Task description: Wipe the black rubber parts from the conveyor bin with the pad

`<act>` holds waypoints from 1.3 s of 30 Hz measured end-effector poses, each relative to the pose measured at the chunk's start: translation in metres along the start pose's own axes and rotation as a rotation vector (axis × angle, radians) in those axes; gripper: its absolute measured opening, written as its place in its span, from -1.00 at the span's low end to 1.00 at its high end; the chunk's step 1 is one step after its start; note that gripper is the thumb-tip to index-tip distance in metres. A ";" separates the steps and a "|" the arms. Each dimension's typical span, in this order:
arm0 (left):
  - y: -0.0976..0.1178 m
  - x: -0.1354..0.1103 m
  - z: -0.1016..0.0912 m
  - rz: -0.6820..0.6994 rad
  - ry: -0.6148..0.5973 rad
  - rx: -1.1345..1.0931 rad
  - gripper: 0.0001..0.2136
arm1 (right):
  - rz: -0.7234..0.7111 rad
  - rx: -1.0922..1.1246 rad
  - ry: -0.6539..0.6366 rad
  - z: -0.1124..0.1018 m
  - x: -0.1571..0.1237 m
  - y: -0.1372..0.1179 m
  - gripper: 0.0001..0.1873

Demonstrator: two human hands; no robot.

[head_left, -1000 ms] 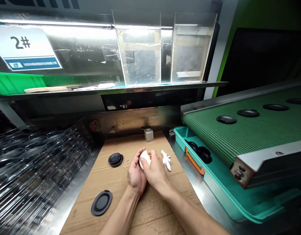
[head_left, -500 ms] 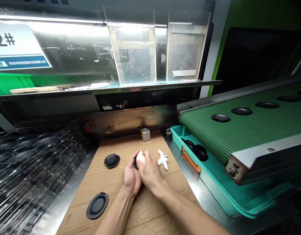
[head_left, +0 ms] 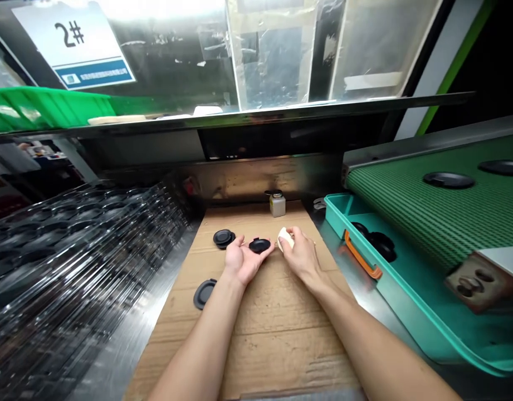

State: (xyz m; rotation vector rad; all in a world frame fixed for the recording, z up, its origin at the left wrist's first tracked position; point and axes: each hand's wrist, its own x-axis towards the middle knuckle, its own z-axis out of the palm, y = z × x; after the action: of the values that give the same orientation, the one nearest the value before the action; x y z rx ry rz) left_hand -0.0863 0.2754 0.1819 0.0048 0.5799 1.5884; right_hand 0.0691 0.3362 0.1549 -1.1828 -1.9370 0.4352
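My left hand [head_left: 243, 260] lies palm up over the cardboard sheet [head_left: 264, 328], with a black oval plastic cap [head_left: 259, 245] resting on its fingers. Just to the right, my right hand [head_left: 300, 256] is closed around a small white pad [head_left: 284, 239]. The two hands are a little apart. A stack of two black caps [head_left: 224, 238] sits on the cardboard to the left of my left hand. Another black cap [head_left: 204, 292] lies nearer, partly hidden by my left forearm.
A small white bottle [head_left: 277, 204] stands at the cardboard's far edge. At right a teal tray [head_left: 410, 312] holds black caps [head_left: 375, 242] and an orange-handled tool [head_left: 362, 259] below a green conveyor belt [head_left: 440, 217] carrying more caps [head_left: 447, 179]. Clear plastic trays [head_left: 64, 267] pile at left.
My hands have come apart: the black cap now lies exposed on my left palm and my right hand has drawn the white pad off to the right. The camera has tilted down.
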 end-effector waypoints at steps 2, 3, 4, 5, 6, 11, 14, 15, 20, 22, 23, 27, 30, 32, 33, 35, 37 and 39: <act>0.001 0.000 -0.001 -0.007 -0.014 -0.018 -0.67 | -0.022 -0.037 -0.013 0.003 -0.001 0.001 -0.75; 0.002 0.000 -0.001 -0.011 -0.023 -0.024 -0.64 | -0.033 -0.051 -0.018 0.005 -0.002 0.001 -0.75; 0.002 -0.001 -0.001 -0.015 -0.032 -0.028 -0.61 | -0.043 -0.059 -0.021 0.006 -0.002 0.001 -0.74; 0.003 -0.001 -0.001 -0.017 -0.038 -0.030 -0.58 | -0.053 -0.063 -0.023 0.007 -0.002 0.002 -0.74; 0.003 -0.001 -0.001 -0.019 -0.040 -0.031 -0.56 | -0.059 -0.065 -0.026 0.007 -0.002 0.002 -0.74; 0.001 -0.001 -0.001 0.030 -0.019 0.024 -0.70 | -0.076 -0.094 -0.047 0.010 -0.006 0.002 -0.75; -0.003 -0.004 0.001 0.101 0.047 0.133 -0.78 | -0.091 -0.105 -0.064 0.013 -0.008 0.003 -0.78; -0.004 -0.006 0.002 0.122 0.066 0.184 -0.75 | -0.093 -0.102 -0.070 0.014 -0.008 0.005 -0.78; 0.004 -0.029 0.000 0.250 0.151 0.493 -0.60 | -0.094 -0.090 -0.077 0.018 -0.007 0.008 -0.78; 0.013 -0.045 -0.004 0.290 0.172 0.593 -0.60 | -0.089 -0.091 -0.084 0.018 -0.007 0.009 -0.78; 0.017 -0.054 -0.006 0.306 0.170 0.633 -0.61 | -0.086 -0.089 -0.087 0.018 -0.007 0.009 -0.78; 0.027 -0.093 -0.015 0.365 0.045 0.729 -0.67 | -0.074 -0.077 -0.097 0.016 -0.007 0.009 -0.76; 0.023 -0.120 -0.023 0.452 -0.074 0.758 -0.81 | -0.053 -0.083 -0.118 0.015 -0.007 0.010 -0.75; 0.016 -0.134 -0.027 0.549 -0.095 0.853 -0.81 | -0.048 -0.094 -0.135 0.015 -0.007 0.010 -0.74; 0.012 -0.140 -0.029 0.613 -0.098 0.934 -0.80 | -0.052 -0.101 -0.139 0.014 -0.007 0.010 -0.74; 0.005 -0.152 -0.032 0.757 -0.116 1.122 -0.80 | -0.062 -0.115 -0.139 0.013 -0.007 0.010 -0.73; -0.001 -0.161 -0.033 0.910 -0.156 1.269 -0.82 | -0.063 -0.135 -0.138 0.012 -0.007 0.010 -0.73; -0.005 -0.169 -0.032 1.027 -0.190 1.361 -0.82 | -0.058 -0.154 -0.140 0.011 -0.007 0.009 -0.73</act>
State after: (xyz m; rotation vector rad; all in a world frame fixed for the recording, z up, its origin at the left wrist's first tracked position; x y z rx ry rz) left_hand -0.0721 0.1062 0.2093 1.6635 1.5442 1.7545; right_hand 0.0674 0.3359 0.1391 -1.2169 -2.1525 0.3511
